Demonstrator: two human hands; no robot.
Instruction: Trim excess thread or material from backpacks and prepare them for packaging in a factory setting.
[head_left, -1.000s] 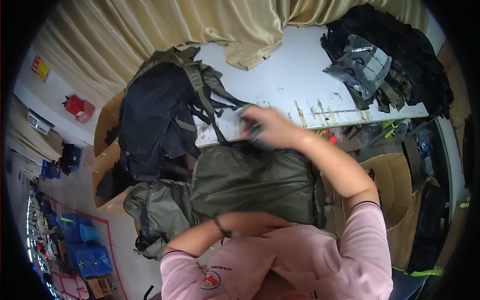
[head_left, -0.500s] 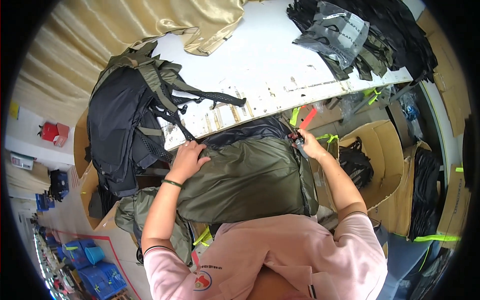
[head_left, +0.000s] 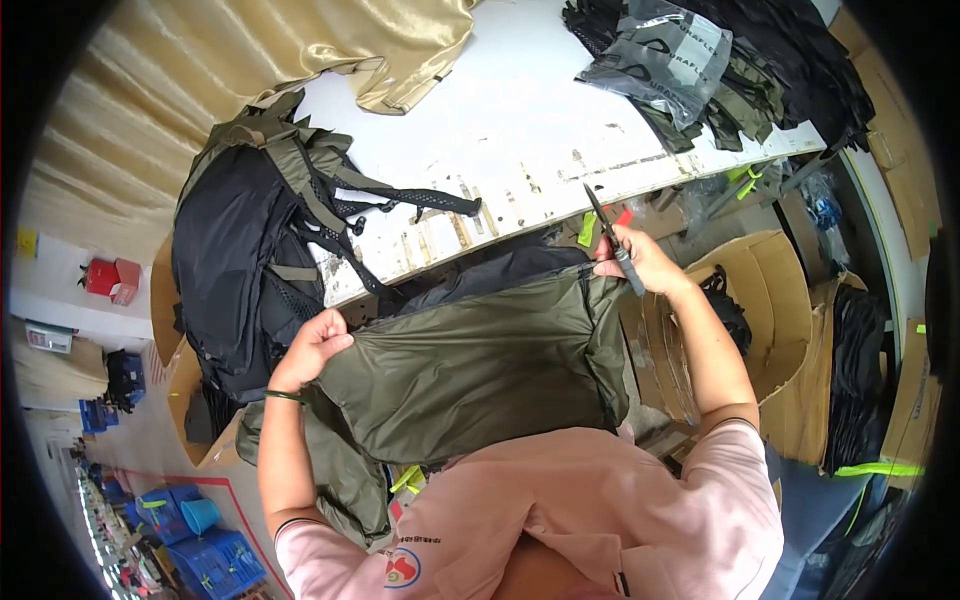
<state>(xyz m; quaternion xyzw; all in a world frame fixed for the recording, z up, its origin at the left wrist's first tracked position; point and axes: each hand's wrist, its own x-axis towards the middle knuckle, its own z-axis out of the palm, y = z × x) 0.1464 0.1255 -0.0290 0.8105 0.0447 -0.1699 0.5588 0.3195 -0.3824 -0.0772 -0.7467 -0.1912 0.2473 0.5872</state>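
A dark olive fabric bag piece [head_left: 470, 365] is stretched taut across my lap, its far edge lined with black cloth [head_left: 510, 268]. My left hand [head_left: 312, 350] pinches that edge at its left corner, with a green bangle [head_left: 284, 395] on the wrist. At the right corner my right hand [head_left: 640, 262] is closed on the fabric edge. It also holds a slim pointed tool [head_left: 614, 238] that looks like thread snips, dark blade pointing away, grey handle toward me. More olive fabric [head_left: 335, 450] hangs down at my left.
A white worktable [head_left: 480, 110] with a worn edge lies ahead. On it are a black and olive backpack [head_left: 235, 260], gold cloth [head_left: 400, 75], and dark straps with a clear plastic bag [head_left: 672, 65]. An open cardboard box [head_left: 785, 300] stands right; blue crates [head_left: 210, 560] sit lower left.
My left hand has moved left and nearer to me, pulling the fabric edge straight. The tool in my right hand has swung so its blade stands out, pointing away.
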